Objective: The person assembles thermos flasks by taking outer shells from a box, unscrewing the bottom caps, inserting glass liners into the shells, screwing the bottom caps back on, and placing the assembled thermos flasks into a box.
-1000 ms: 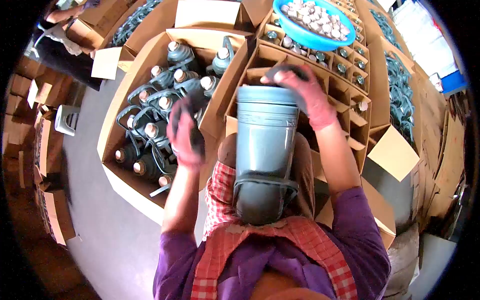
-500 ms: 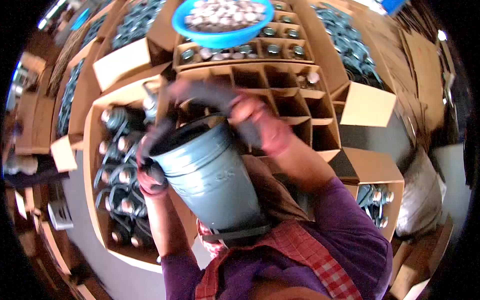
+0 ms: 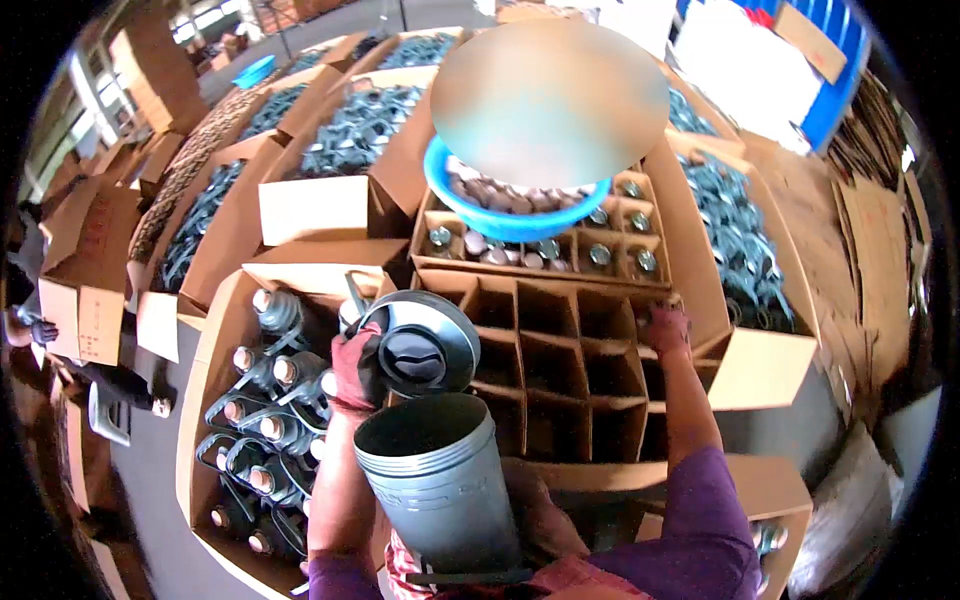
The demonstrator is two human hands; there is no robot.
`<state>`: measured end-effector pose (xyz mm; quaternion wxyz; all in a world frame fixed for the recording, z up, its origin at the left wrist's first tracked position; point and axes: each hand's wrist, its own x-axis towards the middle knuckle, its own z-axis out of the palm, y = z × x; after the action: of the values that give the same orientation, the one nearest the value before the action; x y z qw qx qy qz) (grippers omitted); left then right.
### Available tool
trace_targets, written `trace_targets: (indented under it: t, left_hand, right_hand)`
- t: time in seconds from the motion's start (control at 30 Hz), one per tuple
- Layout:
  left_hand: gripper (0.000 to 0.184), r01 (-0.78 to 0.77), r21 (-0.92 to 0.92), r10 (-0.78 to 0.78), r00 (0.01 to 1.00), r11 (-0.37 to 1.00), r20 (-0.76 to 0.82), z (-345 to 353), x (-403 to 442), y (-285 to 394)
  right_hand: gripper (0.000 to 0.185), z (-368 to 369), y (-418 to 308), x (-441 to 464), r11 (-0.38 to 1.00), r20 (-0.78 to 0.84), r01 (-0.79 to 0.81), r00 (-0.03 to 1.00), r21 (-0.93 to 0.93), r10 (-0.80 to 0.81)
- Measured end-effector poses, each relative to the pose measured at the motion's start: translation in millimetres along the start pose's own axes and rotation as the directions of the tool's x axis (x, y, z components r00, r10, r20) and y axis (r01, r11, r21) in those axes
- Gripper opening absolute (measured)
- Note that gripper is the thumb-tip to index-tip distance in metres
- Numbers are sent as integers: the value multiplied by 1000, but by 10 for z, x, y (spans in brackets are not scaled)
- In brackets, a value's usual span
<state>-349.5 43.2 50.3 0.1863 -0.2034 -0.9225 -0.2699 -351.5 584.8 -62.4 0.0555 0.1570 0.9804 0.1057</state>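
My left hand (image 3: pixel 355 372), in a red and dark glove, grips a round grey lid (image 3: pixel 458 325) with a black handle in its middle. Below it, a grey plastic canister (image 3: pixel 450 510) leans against my body, its threaded mouth uncovered and facing up. To the right, my right hand (image 3: pixel 668 328), in a reddish glove, reaches to the far right compartment of a divided cardboard box (image 3: pixel 565 345). Its fingers are closed around something small that I cannot make out. Left of the canister, a cardboard box (image 3: pixel 187 440) holds several grey bottles (image 3: pixel 283 372) with pale caps and straps.
A blue basin (image 3: pixel 520 232) of small round pieces rests on a box (image 3: pixel 540 268) of bottles. Large boxes of grey parts (image 3: pixel 365 125) stand behind and at the right (image 3: pixel 735 220). A gloved co-worker's hand (image 3: pixel 43 330) shows at far left. A blurred oval covers the area above the basin.
The lid is now held apart from the canister in my left hand. My right hand has moved from beside the canister's mouth to the divided box. The view has tilted up.
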Motion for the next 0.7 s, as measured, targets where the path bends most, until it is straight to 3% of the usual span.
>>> trace_targets:
  t: [0.03,0.07,0.17,0.27,0.4,0.43,0.53,0.57,0.6,0.67,0.7]
  left_hand:
    - [26,224,-550,-299,953,804,-48,29,-28,208]
    - [27,263,-663,-373,927,701,-26,56,-32,302]
    - [30,261,-674,-333,943,691,23,108,-92,416]
    - [33,253,-719,-297,952,648,67,154,-116,447]
    - [37,249,-797,-276,955,550,108,156,-123,494]
    - [38,254,-815,-269,955,521,125,147,-122,525]
    - [41,300,-864,-238,947,405,217,135,-143,679]
    - [42,321,-879,-216,942,352,258,150,-153,751]
    - [43,349,-893,-189,934,284,304,205,-172,819]
    - [45,438,-883,-118,881,-167,459,467,-239,933]
    - [47,305,-762,-144,877,-571,459,777,-291,970]
  right_hand:
    - [52,162,69,34,1000,61,-27,998,-16,28]
    - [53,196,92,44,1000,82,-26,996,17,25]
    - [53,-20,129,-25,975,20,40,999,218,-46]
    - [56,-56,-19,-53,983,33,-88,996,163,84]
    - [67,-348,-140,-339,977,-4,9,1000,214,-8]
    - [66,-336,-87,-257,979,30,-39,999,198,34]
    - [67,-1565,-283,-717,970,-78,87,994,227,-71]
    - [68,-1790,-289,-793,969,-326,219,930,117,-171]
    - [69,-1997,-300,-869,948,-540,318,794,-22,-279]
    - [69,-2556,-465,-1110,900,-674,434,652,-42,-346]
    - [69,-2821,-574,-1259,867,-701,496,598,-57,-388]
